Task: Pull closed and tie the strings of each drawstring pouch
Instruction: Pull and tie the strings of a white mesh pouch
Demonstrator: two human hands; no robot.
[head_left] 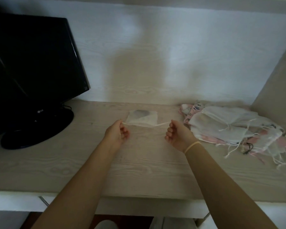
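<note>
While the pouch [141,117] lies flat on the surface [139,162], its strings [162,124] are pinched by the left hand [118,132] and right hand [177,133], stretched sideways, mouth turned toward the person.

Looks like a room at home: pale wood-grain worktop [139,162] set in an alcove against a white wall [172,47], black monitor [31,63] at left, heap of cloth pouches [234,128] at right.

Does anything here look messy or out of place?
Only the pile of pouches at the right of the desk: they lie in a loose heap with strings trailing out. The pouch between the left hand and right hand lies flat.
</note>
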